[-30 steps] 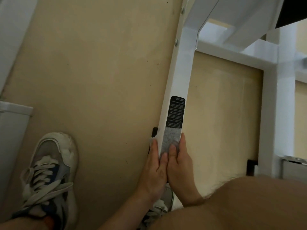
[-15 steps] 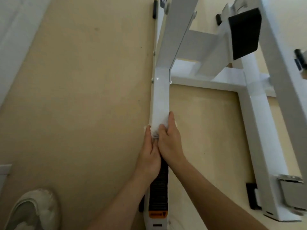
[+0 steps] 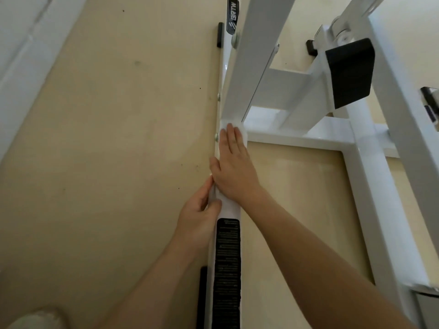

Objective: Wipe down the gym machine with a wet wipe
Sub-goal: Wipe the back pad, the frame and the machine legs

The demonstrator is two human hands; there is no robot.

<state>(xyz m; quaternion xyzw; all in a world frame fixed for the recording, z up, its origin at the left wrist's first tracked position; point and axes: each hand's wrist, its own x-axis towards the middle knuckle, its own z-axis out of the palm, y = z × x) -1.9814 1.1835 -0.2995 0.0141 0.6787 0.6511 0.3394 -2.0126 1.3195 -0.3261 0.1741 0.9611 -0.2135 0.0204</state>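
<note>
Pressing down flat with straight fingers, the right hand (image 3: 234,167) lies along the top of a white floor beam (image 3: 231,206) of the gym machine (image 3: 304,96), palm down and fingertips reaching the joint where an upright post and a cross beam meet it. The wet wipe (image 3: 243,136) sits under that hand; only a crumpled white edge shows past the fingertips and beside the little finger, hard to tell apart from the white paint. Just behind it, the left hand (image 3: 197,219) grips the beam's left edge, thumb laid over the top face and fingers curled down the side; the two hands touch at the right thumb. A long black label (image 3: 228,269) with fine print covers the beam's top nearer the person, starting right below the left thumb. At the far end of the beam a dark logo plate (image 3: 232,15) reads "BRTW". A black pad (image 3: 349,72) hangs on the frame to the right. The machine stands on a beige floor (image 3: 118,162), and the toe of a pale shoe (image 3: 35,319) shows at the bottom left corner.
</note>
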